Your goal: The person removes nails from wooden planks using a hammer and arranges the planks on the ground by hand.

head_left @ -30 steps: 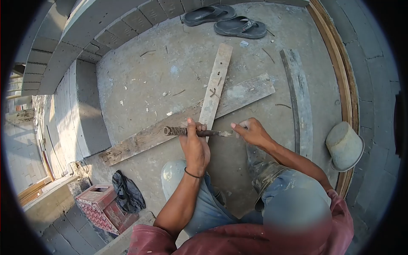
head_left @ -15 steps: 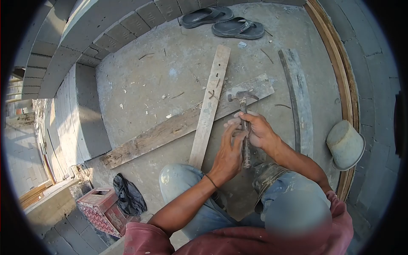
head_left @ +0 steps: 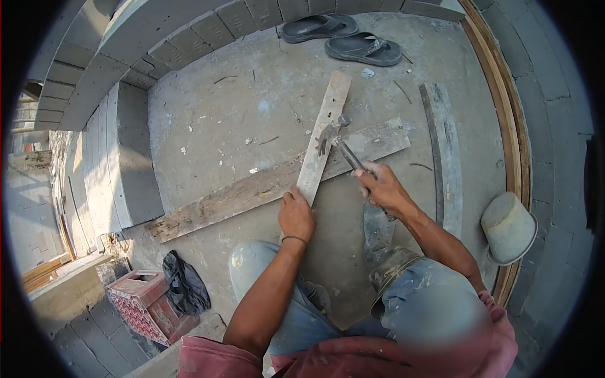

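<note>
Head view: right hand (head_left: 387,190) clamps hammer (head_left: 348,154), left hand (head_left: 297,217) grips top plank (head_left: 313,170), which could pivot if held slackly.

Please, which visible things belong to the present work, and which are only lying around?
Probably for the work: hammer, in right hand; upper plank, held by left hand; lower plank, crossed beneath.

Apparently just lying about: sandals; bucket; separate plank; red box.
</note>
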Demonstrator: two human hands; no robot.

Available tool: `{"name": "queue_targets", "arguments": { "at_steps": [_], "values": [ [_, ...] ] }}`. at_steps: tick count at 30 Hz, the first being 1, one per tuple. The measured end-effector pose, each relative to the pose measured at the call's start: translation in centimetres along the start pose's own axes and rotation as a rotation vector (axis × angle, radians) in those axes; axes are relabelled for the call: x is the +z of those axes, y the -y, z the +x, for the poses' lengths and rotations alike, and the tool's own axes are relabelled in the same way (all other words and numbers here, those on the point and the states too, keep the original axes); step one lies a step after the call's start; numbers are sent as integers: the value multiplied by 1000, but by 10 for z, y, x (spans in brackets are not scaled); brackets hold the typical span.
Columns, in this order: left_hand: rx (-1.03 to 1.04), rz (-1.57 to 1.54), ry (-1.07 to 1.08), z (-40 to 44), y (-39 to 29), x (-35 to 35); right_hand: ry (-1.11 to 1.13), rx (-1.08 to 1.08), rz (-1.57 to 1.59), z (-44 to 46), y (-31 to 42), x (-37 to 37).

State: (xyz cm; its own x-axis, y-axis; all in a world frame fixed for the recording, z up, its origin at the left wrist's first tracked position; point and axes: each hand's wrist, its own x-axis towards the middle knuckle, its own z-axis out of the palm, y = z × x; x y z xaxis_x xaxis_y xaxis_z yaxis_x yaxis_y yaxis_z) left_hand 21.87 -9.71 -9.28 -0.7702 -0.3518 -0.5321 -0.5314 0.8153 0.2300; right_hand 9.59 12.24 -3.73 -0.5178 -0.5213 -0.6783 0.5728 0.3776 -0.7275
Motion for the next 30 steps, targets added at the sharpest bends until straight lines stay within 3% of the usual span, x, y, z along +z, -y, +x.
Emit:
{"name": "queue_targets", "arguments": {
  "at_steps": [2, 6, 9, 11, 12, 15, 21, 23, 27, 29, 30],
  "values": [
    [55, 7, -83, -3, 3, -1, -167, -34, 73, 5, -7, 7],
    [48, -15, -69, -6, -3, -15, -201, -170, -12, 2, 21, 24],
    [30, -14, -64, -5, -3, -16, -203, -117, -218, 16, 26, 19],
    [-8, 32, -73, -1, -1, -10, -269, -331, -461, 23, 12, 21],
    [-9, 29, -71, 0, 0, -7, -268, -329, -463, 20, 5, 19],
    [19, 10, -43, 2, 1, 2, -256, -394, -438, 7, -4, 16],
    [-11, -67, 38, 7, -7, 8, -204, -189, 35, -13, -27, 17],
    [-63, -131, 105, 5, -10, 3, -201, -292, -33, -10, -36, 19],
    [-68, -96, 137, 3, -15, -4, -191, -290, -90, -6, -42, 21],
    [-77, -74, 157, 4, -14, -4, -324, -477, -409, 7, -52, 18],
    [-78, -73, 155, 4, -15, -3, -323, -479, -408, 7, -56, 13]
  ]
}}
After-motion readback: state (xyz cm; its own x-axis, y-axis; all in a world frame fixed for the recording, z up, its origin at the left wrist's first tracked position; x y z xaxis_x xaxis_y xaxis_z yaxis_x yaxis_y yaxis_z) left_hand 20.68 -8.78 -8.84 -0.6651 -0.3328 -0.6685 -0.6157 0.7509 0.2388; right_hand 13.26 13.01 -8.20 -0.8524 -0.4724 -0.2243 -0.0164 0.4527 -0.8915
